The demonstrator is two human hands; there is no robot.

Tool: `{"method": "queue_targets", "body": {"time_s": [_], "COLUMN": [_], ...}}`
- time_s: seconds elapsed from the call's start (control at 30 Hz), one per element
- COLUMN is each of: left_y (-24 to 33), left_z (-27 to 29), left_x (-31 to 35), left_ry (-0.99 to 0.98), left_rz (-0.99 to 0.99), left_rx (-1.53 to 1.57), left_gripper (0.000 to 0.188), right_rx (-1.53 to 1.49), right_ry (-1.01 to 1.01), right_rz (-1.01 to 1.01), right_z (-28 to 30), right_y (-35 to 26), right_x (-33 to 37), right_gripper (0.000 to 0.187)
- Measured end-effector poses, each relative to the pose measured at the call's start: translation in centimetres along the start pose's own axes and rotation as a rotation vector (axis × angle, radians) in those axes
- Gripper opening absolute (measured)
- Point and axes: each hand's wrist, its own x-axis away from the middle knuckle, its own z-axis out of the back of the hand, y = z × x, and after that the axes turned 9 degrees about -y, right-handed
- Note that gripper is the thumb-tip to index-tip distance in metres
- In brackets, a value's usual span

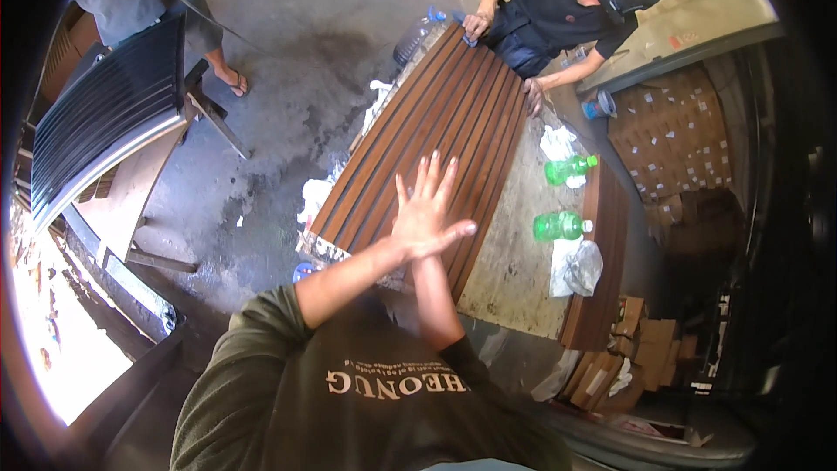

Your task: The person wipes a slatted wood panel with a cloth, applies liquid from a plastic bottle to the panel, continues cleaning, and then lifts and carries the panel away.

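My left hand [425, 214] is stretched out, fingers spread and thumb pointing right, with nothing in it. It is above the near part of a brown slatted panel [418, 113] with dark grooves; whether it touches the slats I cannot tell. Under it, crossing at the wrist, comes my right forearm [436, 301]; the right hand's fingers are hidden behind the left hand. At the panel's far end a co-worker [580, 4] in a black shirt and cap presses a blue cloth [470, 37] on the slats with one hand and rests the other on the panel's edge.
Two green bottles [558, 226] lie on the worktable [497, 275], near a crumpled plastic bag [576, 267] and white cloth [559, 141]. A large clear bottle [417, 39] stands beyond the panel. Left is a dark ribbed panel [109, 113] on a stand, with another person [161, 0] behind. Cardboard [654, 353] lies lower right.
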Motion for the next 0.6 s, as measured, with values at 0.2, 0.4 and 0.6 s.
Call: {"method": "queue_targets", "body": {"time_s": [0.2, 0.4, 0.6], "left_y": [-1.6, -1.3, -4.5], "left_z": [3.7, -0.6, 4.0], "left_x": [-4.2, 0.0, -4.4], "left_ry": [0.204, -0.013, 0.255], "left_rz": [0.048, -0.100, 0.072], "left_rx": [-0.194, -0.120, -0.200], "left_gripper": [0.109, 0.115, 0.103], "right_rx": [0.293, 0.199, 0.276], "right_ry": [-0.004, 0.068, -0.048], "right_rz": [-0.041, -0.136, -0.072], "right_z": [0.6, 1.6, -1.6], "right_y": [2.7, 0.0, 1.2], "right_x": [1.2, 0.2, 3.1], "right_gripper": [0.055, 0.051, 0.040]}}
